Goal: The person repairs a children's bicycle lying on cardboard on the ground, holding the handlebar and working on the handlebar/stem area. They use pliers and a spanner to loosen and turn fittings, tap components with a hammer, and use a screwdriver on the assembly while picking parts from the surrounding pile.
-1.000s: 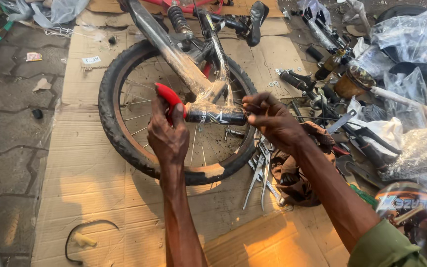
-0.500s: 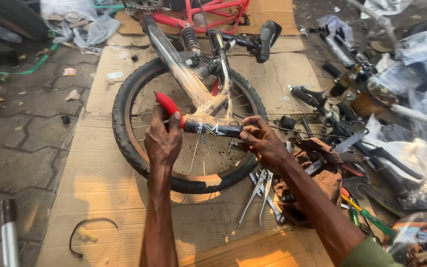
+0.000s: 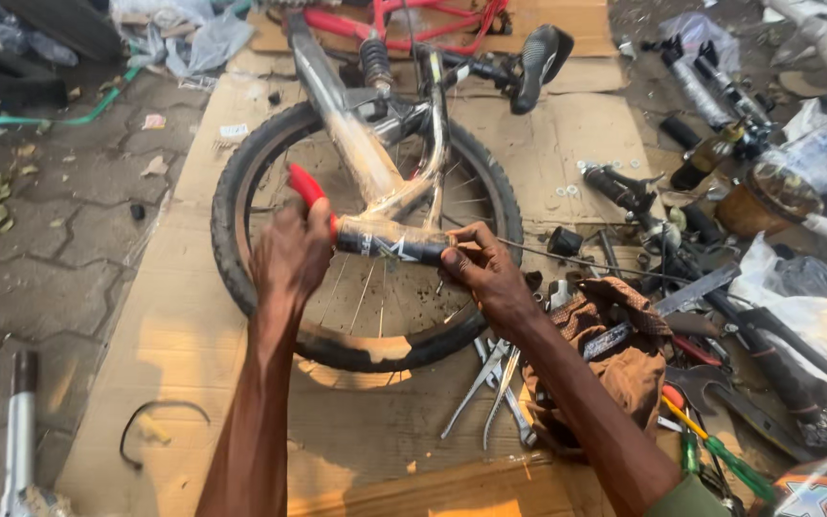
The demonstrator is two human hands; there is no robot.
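Red-handled tool (image 3: 306, 184) stays clamped in the left hand (image 3: 291, 257) over the cardboard's middle, while the right hand (image 3: 485, 273), drawn nearer, apparently pinches the plastic-wrapped bicycle tube (image 3: 390, 241).

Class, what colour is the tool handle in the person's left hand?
Red: the handle sticks up from the left hand, clearest in the head view.

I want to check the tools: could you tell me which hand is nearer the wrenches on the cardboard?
Right. The right hand is just above the wrenches; the left hand is farther off, up by the red grip.
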